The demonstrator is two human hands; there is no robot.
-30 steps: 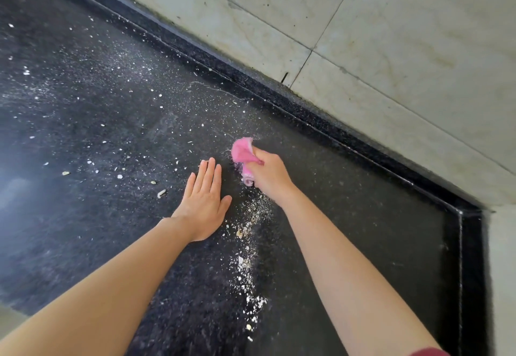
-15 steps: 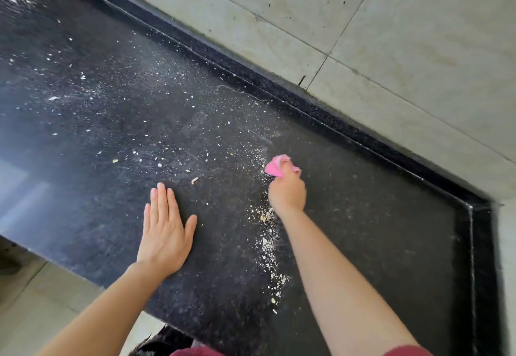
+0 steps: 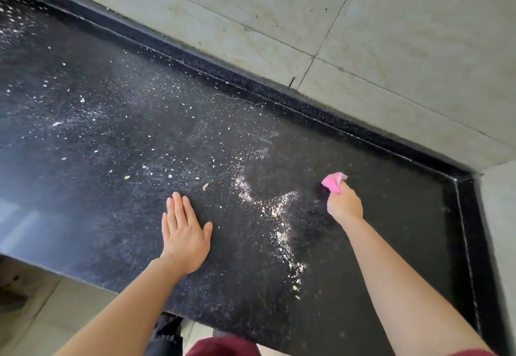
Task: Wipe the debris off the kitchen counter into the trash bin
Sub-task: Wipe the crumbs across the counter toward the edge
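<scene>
A black speckled kitchen counter [image 3: 111,188] fills the view. My right hand [image 3: 344,205] grips a bunched pink cloth [image 3: 332,183] and presses it on the counter right of centre. A line of pale crumbs and powder [image 3: 279,216] runs between my hands toward the front edge. Scattered white debris [image 3: 156,143] spreads over the left and far parts of the counter. My left hand [image 3: 184,234] lies flat on the counter with straight fingers, left of the crumb line. No trash bin is in view.
A raised black rim [image 3: 279,96] edges the counter at the back and right, below a beige tiled wall [image 3: 363,34]. The counter's front edge [image 3: 83,281] runs above a tiled floor [image 3: 42,313].
My right hand has carried the cloth to the right, away from the crumb line. My left hand stays flat on the counter. The view has shifted so more floor shows.
</scene>
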